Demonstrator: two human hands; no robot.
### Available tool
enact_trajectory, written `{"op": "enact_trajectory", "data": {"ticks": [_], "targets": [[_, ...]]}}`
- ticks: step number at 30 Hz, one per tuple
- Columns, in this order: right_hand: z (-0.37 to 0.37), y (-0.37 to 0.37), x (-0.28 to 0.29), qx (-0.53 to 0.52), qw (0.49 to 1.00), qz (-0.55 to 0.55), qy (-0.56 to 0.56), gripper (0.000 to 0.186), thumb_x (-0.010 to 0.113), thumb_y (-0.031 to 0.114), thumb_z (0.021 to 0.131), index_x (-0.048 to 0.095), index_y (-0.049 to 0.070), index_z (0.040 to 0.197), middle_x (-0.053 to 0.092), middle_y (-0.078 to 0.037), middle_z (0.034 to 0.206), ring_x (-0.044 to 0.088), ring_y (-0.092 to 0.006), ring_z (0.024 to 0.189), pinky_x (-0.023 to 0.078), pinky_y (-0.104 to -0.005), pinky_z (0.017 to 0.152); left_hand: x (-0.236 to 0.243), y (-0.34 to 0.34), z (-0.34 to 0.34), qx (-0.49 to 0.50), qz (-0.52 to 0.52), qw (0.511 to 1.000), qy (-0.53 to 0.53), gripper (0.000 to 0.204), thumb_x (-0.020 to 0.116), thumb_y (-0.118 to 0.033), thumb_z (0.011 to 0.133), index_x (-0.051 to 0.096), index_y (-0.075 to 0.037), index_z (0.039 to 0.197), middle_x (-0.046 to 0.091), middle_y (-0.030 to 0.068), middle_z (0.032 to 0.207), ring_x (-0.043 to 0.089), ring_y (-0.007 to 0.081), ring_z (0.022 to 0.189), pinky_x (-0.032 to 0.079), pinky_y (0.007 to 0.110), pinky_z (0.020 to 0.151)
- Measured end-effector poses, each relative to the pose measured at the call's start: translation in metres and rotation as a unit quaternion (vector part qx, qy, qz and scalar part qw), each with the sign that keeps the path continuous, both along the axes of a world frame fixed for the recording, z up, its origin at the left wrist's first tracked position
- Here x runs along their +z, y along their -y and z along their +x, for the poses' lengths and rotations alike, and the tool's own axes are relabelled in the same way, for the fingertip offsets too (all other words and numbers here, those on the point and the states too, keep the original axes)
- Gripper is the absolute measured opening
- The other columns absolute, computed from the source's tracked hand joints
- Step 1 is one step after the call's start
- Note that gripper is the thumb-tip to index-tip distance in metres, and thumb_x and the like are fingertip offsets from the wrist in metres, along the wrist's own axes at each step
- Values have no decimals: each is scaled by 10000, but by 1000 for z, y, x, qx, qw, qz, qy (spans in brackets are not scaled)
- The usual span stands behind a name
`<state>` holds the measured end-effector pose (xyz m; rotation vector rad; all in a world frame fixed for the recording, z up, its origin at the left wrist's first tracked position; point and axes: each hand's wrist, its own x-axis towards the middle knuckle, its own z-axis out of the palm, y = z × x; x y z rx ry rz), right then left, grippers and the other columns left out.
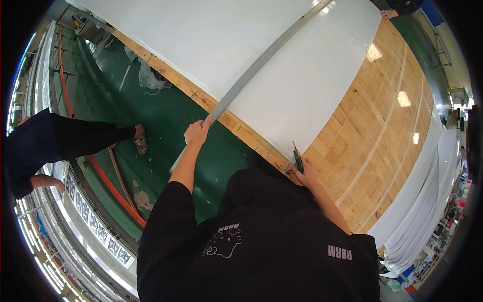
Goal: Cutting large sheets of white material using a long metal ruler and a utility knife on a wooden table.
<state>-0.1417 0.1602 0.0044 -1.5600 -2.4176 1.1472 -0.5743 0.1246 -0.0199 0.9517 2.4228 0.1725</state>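
At the bottom of the frame, a black-sleeved torso leans over a wooden table (pixel 372 136). Right of centre, the right hand (pixel 308 173) is closed around a green-handled knife (pixel 298 160), its blade at the near edge of a large white sheet (pixel 282 60). At centre, the left hand (pixel 197 133) pinches the near end of a long grey straightedge (pixel 261 63) that runs diagonally across the sheet to the upper right. The sheet looks thin, smooth and floppy, likely to slide unless pressed flat; the straightedge looks stiff, best held down at its ends. No containers show. Another person's hand (pixel 388 14) rests at the far corner.
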Motion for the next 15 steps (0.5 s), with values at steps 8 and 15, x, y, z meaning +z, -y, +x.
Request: {"op": "enact_trajectory", "data": {"ticks": [8, 15], "targets": [[-1, -3, 11, -3, 999, -30, -14, 647, 589, 366, 855, 336, 231, 1435, 521, -166, 812, 560, -351, 761, 451, -428, 677, -5, 3, 4, 3, 3, 1000, 1, 726, 321, -684, 873, 683, -77, 1043, 672, 188, 967, 630, 356, 949, 489, 433, 824], [6, -2, -4, -1, 999, -41, -35, 645, 555, 396, 887, 292, 246, 1456, 558, -234, 910, 579, -383, 815, 465, -430, 763, -9, 4, 1, -16, 36, 999, -10, 690, 339, -658, 883, 685, -62, 920, 668, 197, 880, 631, 387, 879, 492, 463, 772]]}}
